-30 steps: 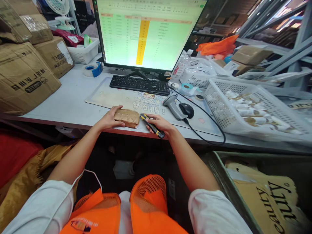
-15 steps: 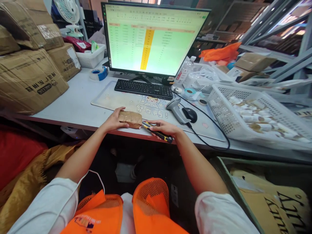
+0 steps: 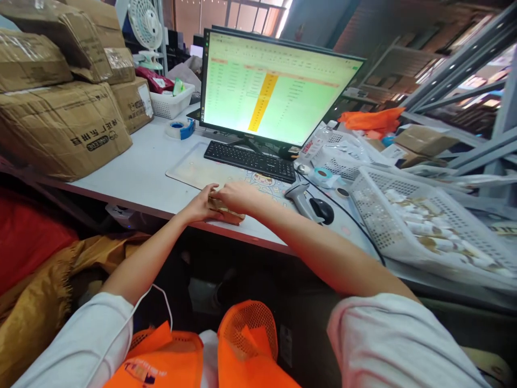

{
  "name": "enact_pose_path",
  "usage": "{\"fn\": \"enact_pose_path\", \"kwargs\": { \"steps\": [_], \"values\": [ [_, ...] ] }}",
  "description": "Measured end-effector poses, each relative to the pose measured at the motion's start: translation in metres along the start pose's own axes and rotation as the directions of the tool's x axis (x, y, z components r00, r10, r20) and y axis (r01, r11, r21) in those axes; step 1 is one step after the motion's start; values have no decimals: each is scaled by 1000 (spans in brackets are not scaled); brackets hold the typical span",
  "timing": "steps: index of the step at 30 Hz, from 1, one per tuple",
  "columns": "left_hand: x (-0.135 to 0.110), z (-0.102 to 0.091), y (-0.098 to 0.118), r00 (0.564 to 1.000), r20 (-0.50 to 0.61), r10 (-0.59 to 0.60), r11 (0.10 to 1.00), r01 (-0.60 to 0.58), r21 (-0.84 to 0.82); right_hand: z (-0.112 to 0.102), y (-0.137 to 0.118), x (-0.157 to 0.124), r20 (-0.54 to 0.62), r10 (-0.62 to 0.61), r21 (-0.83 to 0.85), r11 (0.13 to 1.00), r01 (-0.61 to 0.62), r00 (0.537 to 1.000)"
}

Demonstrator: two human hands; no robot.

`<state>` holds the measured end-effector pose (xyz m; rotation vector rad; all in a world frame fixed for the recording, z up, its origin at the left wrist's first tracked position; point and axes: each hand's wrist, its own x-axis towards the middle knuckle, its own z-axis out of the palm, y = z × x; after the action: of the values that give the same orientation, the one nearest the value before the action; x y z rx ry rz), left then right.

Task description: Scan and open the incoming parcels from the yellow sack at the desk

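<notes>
A small brown taped parcel point(image 3: 233, 217) lies at the front edge of the grey desk point(image 3: 133, 172), mostly covered by both hands. My left hand point(image 3: 201, 205) grips its left end, fingers curled round it. My right hand point(image 3: 238, 196) has crossed over and rests curled on top of the parcel. The yellow-and-black utility knife that it held a moment ago is hidden under the hand.
Behind the hands are a desk mat, a keyboard point(image 3: 250, 160) and a monitor point(image 3: 283, 91). A barcode scanner point(image 3: 299, 195) and a mouse point(image 3: 325, 211) lie to the right, then a white basket point(image 3: 374, 215) of rolls. Cardboard boxes point(image 3: 60, 129) stack at left.
My right hand has swung left from beside the parcel to on top of it, taking the knife out of sight. My head has turned, shifting the view right and up.
</notes>
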<state>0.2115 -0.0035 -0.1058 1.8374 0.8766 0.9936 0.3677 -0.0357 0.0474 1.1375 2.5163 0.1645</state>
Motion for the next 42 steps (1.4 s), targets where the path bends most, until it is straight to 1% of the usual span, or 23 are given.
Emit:
{"fn": "enact_pose_path", "kwargs": {
  "steps": [5,7,9,12,14,16,18,20,22,25,26,28,30,32,34,36,38,40,42],
  "values": [
    [0,1,2,998,46,-48,994,52,-97,14,-7,1,-29,-11,-90,996,9,999],
    [-1,2,3,997,46,-55,995,59,-86,16,-11,-3,-13,-18,-87,996,17,1000],
    [-1,1,2,999,23,-46,999,46,-21,14,-15,-10,31,11,-78,997,-9,999],
    [-1,0,1,1000,1,-3,994,2,109,12,-16,-31,129,122,-86,990,-111,984],
    [-1,-2,0,1000,-1,26,986,-25,164,18,-9,-48,180,208,-109,976,-191,961],
    [-1,-3,0,999,-16,42,980,-38,198,32,4,-65,228,292,-132,954,-267,929],
    [-1,-3,0,998,-30,48,975,-41,216,54,22,-79,237,369,-140,928,-344,899],
    [-1,-2,0,998,-35,53,971,-43,235,81,38,-87,171,444,-122,896,-428,880],
    [-2,0,-1,998,-40,57,965,-45,258,106,48,-89,61,481,-79,876,-476,874],
    [-3,3,-2,996,-60,62,951,-41,307,131,47,-83,-74,480,23,877,-479,874],
    [-3,4,-1,996,-68,61,946,-36,322,135,43,-79,-129,478,75,878,-472,869],
    [-4,5,-1,995,-82,61,935,-28,353,138,28,-69,-277,479,206,876,-436,833],
    [-4,6,1,994,-89,68,925,-29,379,136,10,-57,-430,449,318,887,-335,783],
    [-5,6,2,993,-90,83,915,-40,401,133,-8,-45,-508,410,374,897,-235,757],
    [-5,6,3,991,-77,109,908,-67,413,133,-21,-36,-506,410,411,888,-205,759],
    [-5,5,5,988,-47,146,900,-113,421,133,-28,-30,-470,452,448,862,-236,758],
    [0,2,9,986,-11,164,879,-141,456,133,-29,-28,-431,487,473,839,-270,759],
    [9,-3,15,988,22,154,847,-143,512,131,-28,-29,-397,497,483,828,-285,771],
    [24,-8,24,989,78,124,810,-146,568,127,-26,-29,-367,489,486,826,-285,791]
  ]
}}
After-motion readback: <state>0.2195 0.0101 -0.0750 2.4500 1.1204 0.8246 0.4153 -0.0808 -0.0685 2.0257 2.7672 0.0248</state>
